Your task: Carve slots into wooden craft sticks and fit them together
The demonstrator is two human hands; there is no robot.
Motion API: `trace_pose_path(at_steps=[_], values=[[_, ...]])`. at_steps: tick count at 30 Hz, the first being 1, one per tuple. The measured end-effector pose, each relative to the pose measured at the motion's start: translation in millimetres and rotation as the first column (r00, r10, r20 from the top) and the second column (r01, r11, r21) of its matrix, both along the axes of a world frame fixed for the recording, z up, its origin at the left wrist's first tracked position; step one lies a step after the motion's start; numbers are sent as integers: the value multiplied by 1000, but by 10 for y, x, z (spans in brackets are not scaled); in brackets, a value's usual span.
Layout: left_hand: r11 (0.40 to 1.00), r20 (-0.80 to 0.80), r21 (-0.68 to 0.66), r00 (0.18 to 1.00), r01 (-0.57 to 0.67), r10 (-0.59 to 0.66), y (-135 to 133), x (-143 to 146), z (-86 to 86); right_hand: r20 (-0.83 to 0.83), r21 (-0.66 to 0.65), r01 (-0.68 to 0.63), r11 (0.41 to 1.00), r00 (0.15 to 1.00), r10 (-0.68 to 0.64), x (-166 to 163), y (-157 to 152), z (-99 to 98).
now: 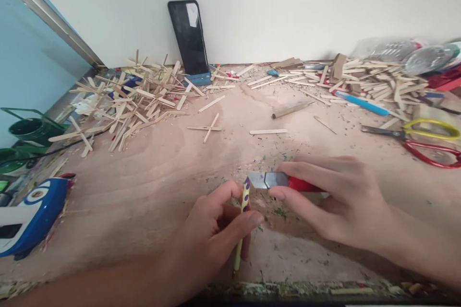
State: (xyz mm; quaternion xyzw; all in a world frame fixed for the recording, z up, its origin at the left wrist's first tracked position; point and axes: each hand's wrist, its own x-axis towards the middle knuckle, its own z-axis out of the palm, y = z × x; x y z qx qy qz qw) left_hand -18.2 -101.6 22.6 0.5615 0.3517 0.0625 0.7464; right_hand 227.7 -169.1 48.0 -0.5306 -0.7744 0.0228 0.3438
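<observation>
My left hand (pixel 212 232) is closed round a thin yellow pencil with purple dots (pixel 244 199), held nearly upright with its tip up. My right hand (pixel 334 199) grips a red-handled utility knife (pixel 284 181); its grey blade points left and meets the pencil's tip. Both hands hover low over a worn pinkish wooden tabletop (pixel 144 192), with small green and wood shavings scattered beneath them.
A heap of wooden craft sticks (pixel 133 100) lies at back left, another (pixel 378 84) at back right. A black phone (pixel 189 38) leans on the wall. Scissors with yellow and red handles (pixel 421 141) lie right. A blue-and-white object (pixel 32 216) sits at left.
</observation>
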Motion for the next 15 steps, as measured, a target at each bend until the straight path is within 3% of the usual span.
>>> trace_pose_path(at_steps=[5,15], values=[[1000,-20,3,1000,-22,22,7,12,0,31,-50,-80,996,996,81,-12,-4,-72],[996,-70,73,996,-48,53,-17,49,31,45,-80,-77,994,996,81,-53,-29,-78]])
